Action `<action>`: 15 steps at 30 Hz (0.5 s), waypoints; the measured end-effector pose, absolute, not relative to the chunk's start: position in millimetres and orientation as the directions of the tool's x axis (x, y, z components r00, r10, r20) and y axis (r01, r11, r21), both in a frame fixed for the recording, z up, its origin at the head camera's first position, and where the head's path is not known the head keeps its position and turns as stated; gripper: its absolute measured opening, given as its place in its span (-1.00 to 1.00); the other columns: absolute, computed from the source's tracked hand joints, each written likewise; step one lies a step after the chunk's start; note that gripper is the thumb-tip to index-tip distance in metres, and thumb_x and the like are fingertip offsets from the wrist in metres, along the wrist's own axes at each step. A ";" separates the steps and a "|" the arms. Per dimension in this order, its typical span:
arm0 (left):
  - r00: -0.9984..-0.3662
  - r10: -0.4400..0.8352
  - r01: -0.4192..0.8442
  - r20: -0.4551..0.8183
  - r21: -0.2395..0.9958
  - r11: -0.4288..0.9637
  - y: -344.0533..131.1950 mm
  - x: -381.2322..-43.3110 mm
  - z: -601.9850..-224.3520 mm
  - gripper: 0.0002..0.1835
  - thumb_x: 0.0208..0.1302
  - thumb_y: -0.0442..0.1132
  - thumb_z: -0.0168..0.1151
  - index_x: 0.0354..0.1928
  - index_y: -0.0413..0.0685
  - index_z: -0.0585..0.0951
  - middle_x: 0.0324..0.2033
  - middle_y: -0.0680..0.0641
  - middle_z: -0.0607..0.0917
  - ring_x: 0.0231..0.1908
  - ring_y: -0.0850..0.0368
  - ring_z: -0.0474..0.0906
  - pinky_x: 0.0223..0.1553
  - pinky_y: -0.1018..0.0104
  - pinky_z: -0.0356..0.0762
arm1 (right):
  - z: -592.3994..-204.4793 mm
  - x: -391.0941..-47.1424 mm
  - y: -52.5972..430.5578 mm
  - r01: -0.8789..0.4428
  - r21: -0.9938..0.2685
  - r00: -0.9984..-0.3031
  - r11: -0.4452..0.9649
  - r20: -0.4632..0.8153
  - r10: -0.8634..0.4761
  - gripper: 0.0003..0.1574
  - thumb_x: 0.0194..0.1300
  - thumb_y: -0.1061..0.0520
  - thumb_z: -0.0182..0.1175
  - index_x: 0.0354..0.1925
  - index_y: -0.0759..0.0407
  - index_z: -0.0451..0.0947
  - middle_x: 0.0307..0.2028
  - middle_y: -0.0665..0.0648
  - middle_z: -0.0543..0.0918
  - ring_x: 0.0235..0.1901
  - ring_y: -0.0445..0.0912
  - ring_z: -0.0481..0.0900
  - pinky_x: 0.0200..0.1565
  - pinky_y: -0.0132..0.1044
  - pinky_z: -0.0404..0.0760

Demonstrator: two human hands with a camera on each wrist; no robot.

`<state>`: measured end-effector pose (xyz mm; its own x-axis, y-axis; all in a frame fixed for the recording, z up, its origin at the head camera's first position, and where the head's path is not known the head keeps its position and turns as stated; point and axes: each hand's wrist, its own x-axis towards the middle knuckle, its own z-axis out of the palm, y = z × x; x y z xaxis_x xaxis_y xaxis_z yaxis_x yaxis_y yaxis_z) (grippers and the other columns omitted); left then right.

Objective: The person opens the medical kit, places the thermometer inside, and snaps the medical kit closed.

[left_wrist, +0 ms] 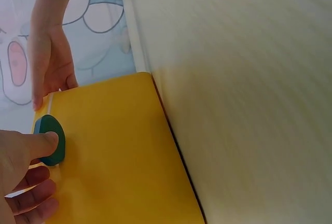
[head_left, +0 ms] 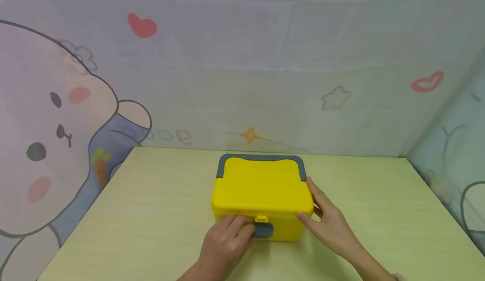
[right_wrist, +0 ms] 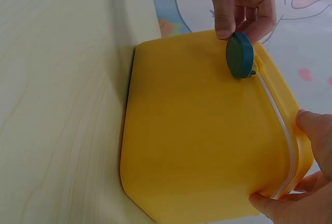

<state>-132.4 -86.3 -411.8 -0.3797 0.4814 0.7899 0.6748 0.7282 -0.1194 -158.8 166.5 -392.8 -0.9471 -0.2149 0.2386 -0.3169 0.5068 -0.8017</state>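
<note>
A yellow lidded storage box (head_left: pixel 261 188) with a grey handle (head_left: pixel 261 157) folded round the back of its lid stands on the table. On its front is a dark grey-green latch (head_left: pixel 262 229), which sticks out from the wall in the right wrist view. My left hand (head_left: pixel 227 241) pinches the latch's left end, the thumb lying on its face in the left wrist view. My right hand (head_left: pixel 331 226) grips the lid's front right corner, thumb at the front edge and fingers along the side. The lid sits down on the box, and the inside is hidden.
The pale wood-grain table (head_left: pixel 151 213) reaches back to a printed cloth backdrop (head_left: pixel 242 83). Another cloth side (head_left: pixel 454 159) hangs along the table's right edge. A large cartoon animal is printed at the left.
</note>
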 end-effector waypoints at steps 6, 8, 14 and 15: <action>-0.418 0.423 0.650 0.804 -0.060 0.757 -85.5 -130.4 -413.3 -0.80 0.00 -0.05 0.36 -0.45 0.02 0.59 -0.43 0.08 0.59 -0.46 0.22 0.46 -0.41 0.46 0.49 | -393.4 -158.5 166.6 -0.308 -0.801 -0.950 0.514 0.231 -0.209 0.02 0.19 -0.04 0.23 0.44 0.03 -0.10 0.40 0.17 0.05 0.28 0.08 0.24 0.09 -0.19 0.41; -0.418 0.411 0.647 0.810 -0.052 0.760 -85.1 -130.5 -413.6 -0.79 0.03 -0.03 0.34 -0.45 0.02 0.60 -0.44 0.08 0.59 -0.47 0.22 0.46 -0.41 0.46 0.49 | -393.5 -158.7 166.8 -0.308 -0.800 -0.950 0.515 0.233 -0.207 0.02 0.19 -0.04 0.23 0.44 0.03 -0.10 0.40 0.17 0.05 0.28 0.08 0.24 0.09 -0.18 0.41; -0.441 0.389 0.640 0.809 -0.021 0.768 -84.3 -129.3 -415.1 -0.81 0.08 -0.03 0.30 -0.45 0.02 0.61 -0.45 0.09 0.60 -0.47 0.23 0.46 -0.41 0.47 0.49 | -394.2 -159.4 166.0 -0.311 -0.806 -0.949 0.504 0.234 -0.211 0.02 0.20 -0.04 0.22 0.44 0.03 -0.11 0.40 0.17 0.04 0.29 0.09 0.23 0.09 -0.17 0.40; -0.440 0.381 0.639 0.813 -0.014 0.769 -84.1 -129.0 -415.8 -0.81 0.08 -0.03 0.30 -0.45 0.02 0.61 -0.45 0.10 0.61 -0.47 0.23 0.47 -0.41 0.47 0.49 | -394.4 -159.3 165.8 -0.311 -0.806 -0.949 0.503 0.234 -0.211 0.02 0.20 -0.03 0.22 0.44 0.04 -0.11 0.40 0.18 0.04 0.29 0.09 0.23 0.09 -0.17 0.40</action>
